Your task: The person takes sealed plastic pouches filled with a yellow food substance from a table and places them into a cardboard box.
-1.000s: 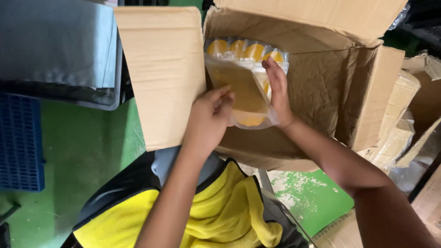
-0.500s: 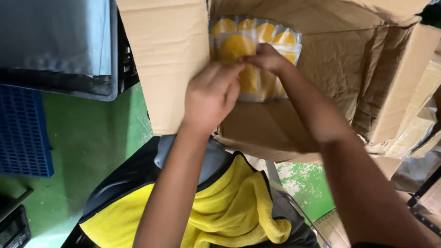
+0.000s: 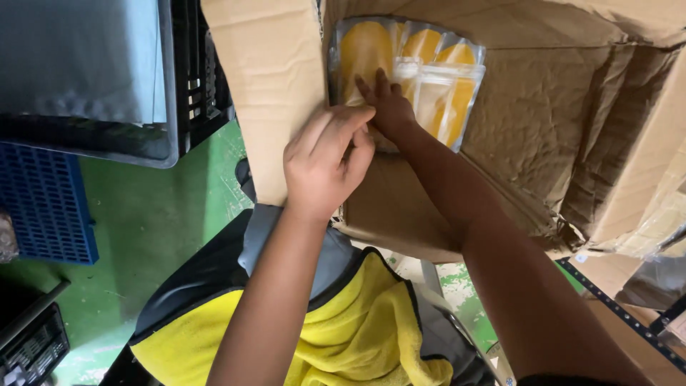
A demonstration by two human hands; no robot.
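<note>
Nearest, a yellow cloth [image 3: 343, 336] lies in the lap. Above it the left hand [image 3: 325, 161] curls at the box [image 3: 557, 129] flap's edge, its grip half closed on nothing clear. Just beyond, the right hand [image 3: 386, 107] presses flat on the packets [image 3: 429, 78], standing upright against the box's far-left corner.
</note>
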